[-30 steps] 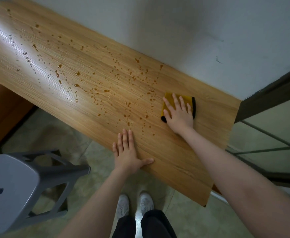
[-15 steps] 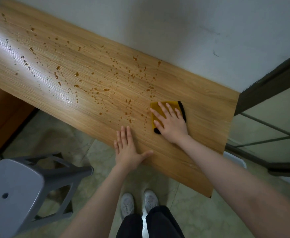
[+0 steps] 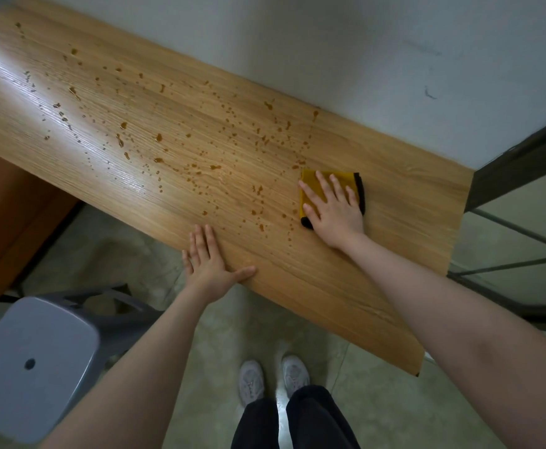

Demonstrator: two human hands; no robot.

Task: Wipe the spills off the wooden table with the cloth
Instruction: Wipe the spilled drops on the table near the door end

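A long wooden table (image 3: pixel 404 222) runs from upper left to lower right along a white wall. Brown spill drops (image 3: pixel 200 163) are scattered over its left and middle parts. A folded yellow cloth (image 3: pixel 310 186) with a black edge lies on the table right of the drops. My right hand (image 3: pixel 336 209) presses flat on the cloth, fingers spread and covering most of it. My left hand (image 3: pixel 211 264) rests flat on the table's near edge, fingers apart, holding nothing.
A grey plastic stool (image 3: pixel 35 361) stands on the floor at lower left. A brown cabinet side (image 3: pixel 9 215) sits under the table's left part. A dark metal frame (image 3: pixel 517 166) rises at the right. My feet in white shoes (image 3: pixel 271 377) stand on the tiled floor.
My right hand slid the cloth leftward toward the drops, then back slightly to the right. My left hand stayed flat on the near edge. The camera view shifted a little.
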